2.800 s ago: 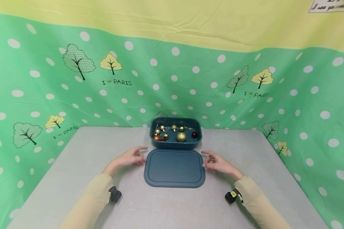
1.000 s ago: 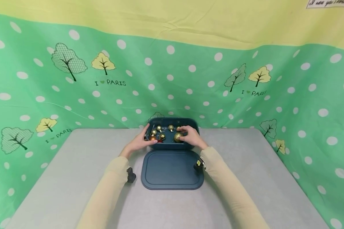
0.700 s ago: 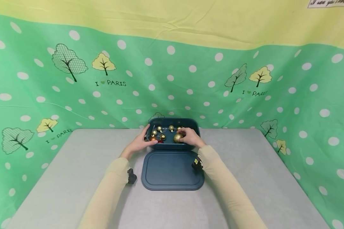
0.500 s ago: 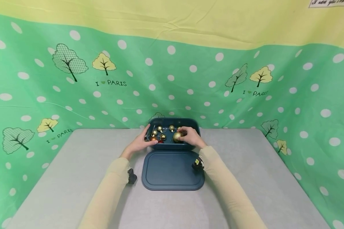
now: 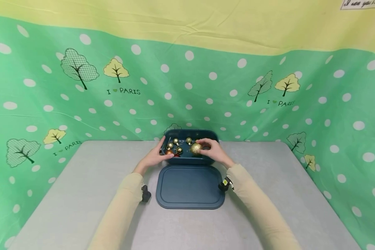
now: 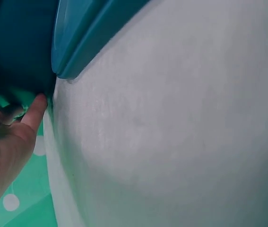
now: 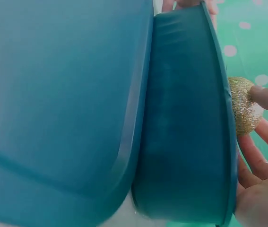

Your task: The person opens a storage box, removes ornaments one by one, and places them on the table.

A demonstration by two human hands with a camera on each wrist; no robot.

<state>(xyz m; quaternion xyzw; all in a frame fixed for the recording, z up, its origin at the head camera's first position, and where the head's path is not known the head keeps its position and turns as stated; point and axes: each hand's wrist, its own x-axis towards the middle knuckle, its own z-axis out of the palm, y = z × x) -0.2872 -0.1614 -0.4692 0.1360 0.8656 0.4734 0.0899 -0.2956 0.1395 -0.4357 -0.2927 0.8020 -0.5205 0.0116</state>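
Observation:
A dark blue box [image 5: 190, 161] stands at the back of the table, holding small Christmas baubles. My left hand [image 5: 151, 158] grips its left end, thumb over the front rim and fingers along the side. Between thumb and fingers my right hand [image 5: 215, 151] holds a large gold glitter bauble [image 5: 195, 149]. In the right wrist view the glitter bauble [image 7: 243, 105] shows past the box rim [image 7: 228, 101]. Several small gold baubles [image 5: 176, 141], an orange bauble [image 5: 169, 152] and a partly hidden red bauble [image 5: 176, 156] lie in the left and middle of the box.
The blue lid [image 5: 190, 187] lies flat on the grey table [image 5: 112, 163], right in front of the box. A green dotted cloth [image 5: 187, 93] hangs close behind the box and along both sides of the table.
Both hands have moved from beside the lid to the box. The left has taken hold of its left end. The right has gripped the large gold bauble and raised it slightly.

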